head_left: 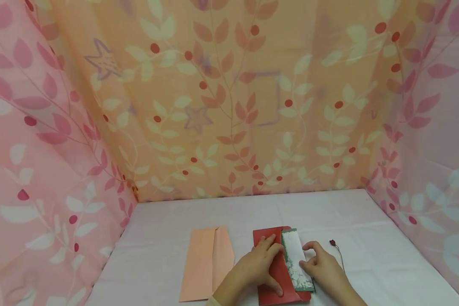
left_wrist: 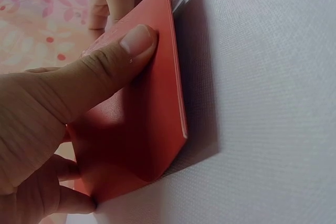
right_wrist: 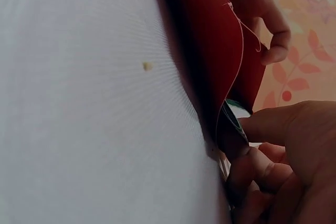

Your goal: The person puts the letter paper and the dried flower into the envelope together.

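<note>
A red envelope (head_left: 278, 272) lies in front of me on the white cloth. My left hand (head_left: 258, 263) holds it, the thumb (left_wrist: 115, 59) pressing on its red face and other fingers at its edge. A white card with a green floral border (head_left: 296, 259) sits at the envelope's right side, partly within it as the right wrist view shows. My right hand (head_left: 325, 265) pinches the card's right edge between thumb and fingers. In the right wrist view the envelope's flap (right_wrist: 212, 40) stands bowed away from the cloth, and only a sliver of the card (right_wrist: 239, 109) shows.
A peach envelope (head_left: 202, 265) lies left of my left hand, its flap open to the right. Right of my right hand is a small dark red dried flower (head_left: 332, 243) on a thin stem. Leaf-patterned curtains (head_left: 229, 106) enclose the white-covered table (head_left: 157, 238).
</note>
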The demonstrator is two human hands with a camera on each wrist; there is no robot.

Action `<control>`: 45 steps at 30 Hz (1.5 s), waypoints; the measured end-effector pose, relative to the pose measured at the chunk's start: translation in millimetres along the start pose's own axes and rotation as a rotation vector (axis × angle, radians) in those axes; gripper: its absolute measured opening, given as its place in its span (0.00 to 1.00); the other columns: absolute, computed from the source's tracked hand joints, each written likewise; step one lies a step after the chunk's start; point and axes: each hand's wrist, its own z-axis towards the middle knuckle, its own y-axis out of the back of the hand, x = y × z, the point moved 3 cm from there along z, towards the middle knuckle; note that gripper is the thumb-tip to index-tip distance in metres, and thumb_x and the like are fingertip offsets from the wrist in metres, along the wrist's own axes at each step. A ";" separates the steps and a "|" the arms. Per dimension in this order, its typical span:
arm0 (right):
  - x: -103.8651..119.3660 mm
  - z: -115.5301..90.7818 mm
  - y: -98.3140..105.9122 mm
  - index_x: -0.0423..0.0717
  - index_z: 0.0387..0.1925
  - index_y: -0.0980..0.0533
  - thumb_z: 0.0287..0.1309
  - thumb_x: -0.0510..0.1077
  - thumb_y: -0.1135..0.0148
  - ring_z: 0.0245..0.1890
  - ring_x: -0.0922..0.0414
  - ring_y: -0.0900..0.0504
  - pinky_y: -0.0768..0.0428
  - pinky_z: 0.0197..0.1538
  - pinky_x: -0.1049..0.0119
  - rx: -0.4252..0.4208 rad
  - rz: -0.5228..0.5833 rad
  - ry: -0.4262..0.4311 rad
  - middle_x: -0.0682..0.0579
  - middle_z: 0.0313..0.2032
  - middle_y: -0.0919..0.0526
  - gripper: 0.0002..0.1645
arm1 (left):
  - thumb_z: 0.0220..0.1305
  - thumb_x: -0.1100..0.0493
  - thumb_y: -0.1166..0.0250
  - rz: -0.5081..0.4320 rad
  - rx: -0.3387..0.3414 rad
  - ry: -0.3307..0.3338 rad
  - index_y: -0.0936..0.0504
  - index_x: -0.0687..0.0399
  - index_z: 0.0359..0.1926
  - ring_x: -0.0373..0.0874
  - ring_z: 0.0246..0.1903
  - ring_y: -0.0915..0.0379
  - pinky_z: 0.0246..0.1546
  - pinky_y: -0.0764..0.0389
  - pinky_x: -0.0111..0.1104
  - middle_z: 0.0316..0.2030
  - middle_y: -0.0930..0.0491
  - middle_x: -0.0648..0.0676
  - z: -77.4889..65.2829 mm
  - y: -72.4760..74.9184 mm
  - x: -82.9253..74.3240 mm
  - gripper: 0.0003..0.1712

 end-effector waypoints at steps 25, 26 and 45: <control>3.4 -1.2 -15.1 0.52 0.65 0.28 0.59 0.63 0.29 0.19 0.60 0.25 0.25 0.26 0.67 0.174 0.254 0.084 0.55 0.19 0.20 0.38 | 0.32 0.29 0.16 -0.013 -0.019 0.005 0.32 0.21 0.60 0.62 0.76 0.45 0.62 0.24 0.57 0.79 0.44 0.49 -1.1 -0.1 4.5 0.51; 2.5 -1.8 -14.1 0.51 0.66 0.29 0.60 0.63 0.30 0.21 0.60 0.23 0.24 0.27 0.67 0.193 0.262 0.093 0.55 0.21 0.19 0.39 | 0.32 0.29 0.16 -0.014 -0.019 0.001 0.32 0.22 0.60 0.62 0.76 0.45 0.62 0.24 0.57 0.79 0.44 0.49 -1.2 -0.4 3.9 0.52; -8.1 -5.4 0.8 0.33 0.74 0.40 0.69 0.44 0.35 0.39 0.59 0.16 0.22 0.45 0.73 0.514 0.444 0.318 0.46 0.39 0.12 0.40 | 0.31 0.28 0.17 0.013 -0.033 -0.023 0.33 0.23 0.59 0.63 0.76 0.44 0.61 0.22 0.51 0.79 0.44 0.50 -3.2 0.5 2.9 0.52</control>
